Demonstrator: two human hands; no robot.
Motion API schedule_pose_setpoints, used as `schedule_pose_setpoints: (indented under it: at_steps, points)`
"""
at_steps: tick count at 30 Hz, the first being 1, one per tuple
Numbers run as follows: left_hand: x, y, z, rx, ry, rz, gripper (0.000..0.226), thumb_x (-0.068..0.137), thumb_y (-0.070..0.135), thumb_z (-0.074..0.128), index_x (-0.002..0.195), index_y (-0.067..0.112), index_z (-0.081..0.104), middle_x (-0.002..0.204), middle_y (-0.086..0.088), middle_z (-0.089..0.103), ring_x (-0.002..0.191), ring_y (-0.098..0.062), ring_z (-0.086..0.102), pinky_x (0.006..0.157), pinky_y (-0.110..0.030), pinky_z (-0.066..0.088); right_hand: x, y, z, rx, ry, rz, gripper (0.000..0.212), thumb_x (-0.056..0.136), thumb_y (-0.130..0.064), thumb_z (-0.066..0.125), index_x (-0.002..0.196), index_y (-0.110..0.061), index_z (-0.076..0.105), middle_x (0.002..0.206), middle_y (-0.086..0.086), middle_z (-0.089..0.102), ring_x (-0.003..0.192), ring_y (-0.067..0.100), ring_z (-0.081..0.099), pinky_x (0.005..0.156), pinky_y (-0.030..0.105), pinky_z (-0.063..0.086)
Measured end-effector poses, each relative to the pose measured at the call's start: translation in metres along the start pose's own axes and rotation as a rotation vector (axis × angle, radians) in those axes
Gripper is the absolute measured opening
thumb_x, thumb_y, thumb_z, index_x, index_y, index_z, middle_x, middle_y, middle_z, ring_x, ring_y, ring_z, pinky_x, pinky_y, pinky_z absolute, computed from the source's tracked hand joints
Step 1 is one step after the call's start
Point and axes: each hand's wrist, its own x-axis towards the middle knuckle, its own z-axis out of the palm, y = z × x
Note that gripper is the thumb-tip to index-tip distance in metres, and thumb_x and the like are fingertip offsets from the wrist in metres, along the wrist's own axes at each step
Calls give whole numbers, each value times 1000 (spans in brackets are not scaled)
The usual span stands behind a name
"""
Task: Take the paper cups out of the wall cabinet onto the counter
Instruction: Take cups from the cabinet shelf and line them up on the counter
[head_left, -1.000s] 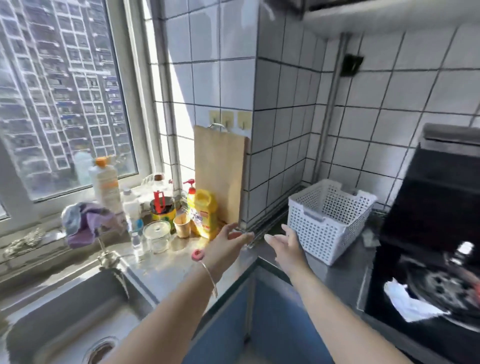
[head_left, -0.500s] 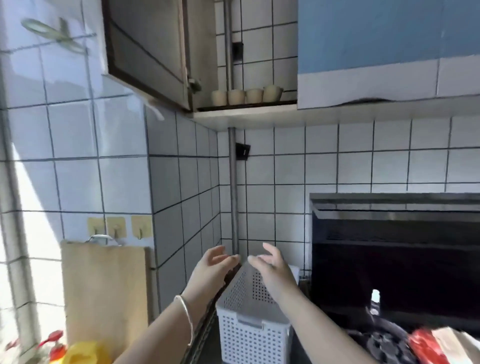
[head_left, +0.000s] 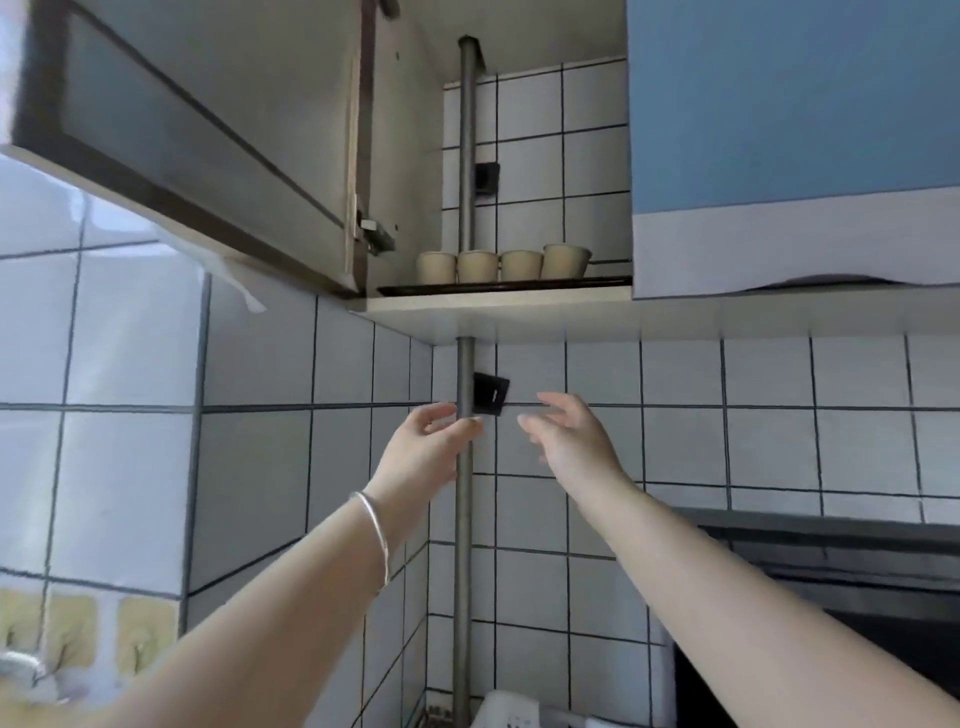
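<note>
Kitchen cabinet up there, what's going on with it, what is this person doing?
A person is reaching up with both bare hands toward an open wall cabinet. Four paper cups stand in a row on a dark tray at the front of its bottom shelf. The left hand and right hand are both empty with fingers spread, below the shelf and not touching the cups. The cabinet door is swung open to the left. No cup has been taken out yet.
</note>
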Motion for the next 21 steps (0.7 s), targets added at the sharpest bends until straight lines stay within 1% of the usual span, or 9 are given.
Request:
schedule_pose_setpoints:
  at_steps: [2,3,5,10,13,17,18,19,21]
  points:
    - [26,15,1,30,10,52,48,85,28,66,129,20,50,117,1,59,95,-9,58,76,-22,47,32,-14,-1,-19,17,-63,44,85,-22,61,127,-17,50,113,3,62,104,21,59,95,40,48]
    - [39,23,2,54,13,80,49,84,29,66,130,21,49,116,1,58,96,-10,58,76,-22,47,45,-21,-3,-29,30,-97,42,85,-20,61,126,-17,50,106,1,62,96,17,58,85,33,50]
    - [64,37,3,94,15,147,48,85,29,65,130,22,49,114,2,58,97,-13,58,77,-24,48,69,-35,-7,-67,77,-187,38,86,-18,60,122,-17,52,99,-2,61,88,14,55,67,22,43]
    - [129,73,20,78,33,343,41,84,28,64,123,24,52,104,5,59,101,-15,59,97,-37,49,116,-71,-21,-167,280,-414,34,86,-16,57,120,-20,54,102,-5,60,90,12,53,60,9,35]
    - [166,96,36,78,37,460,40,85,24,64,123,20,53,89,12,54,80,-3,55,89,-31,51,144,-92,-26,-242,388,-482,38,87,-15,54,125,-17,52,109,0,60,88,12,49,66,16,38]
    - [215,118,54,241,70,493,43,84,31,63,124,18,50,77,13,49,70,-7,52,63,-14,47,189,-105,-30,-373,408,-412,46,87,-22,53,132,-16,44,124,7,56,94,18,48,80,28,43]
    - [225,119,58,311,63,479,47,84,33,62,127,19,48,81,10,53,75,-10,55,66,-17,49,198,-105,-31,-405,402,-377,49,87,-24,54,134,-15,42,128,9,54,97,20,50,81,29,43]
    - [234,119,61,399,49,465,52,83,36,62,130,19,46,92,5,59,86,-16,59,76,-22,50,208,-105,-32,-430,399,-340,53,87,-24,55,136,-13,40,133,10,51,104,22,52,83,29,43]
    - [251,118,66,531,38,449,59,83,38,62,134,16,44,123,-6,59,111,-25,57,91,-29,45,226,-104,-36,-473,402,-247,60,87,-25,55,140,-8,33,141,13,45,121,29,50,89,31,41]
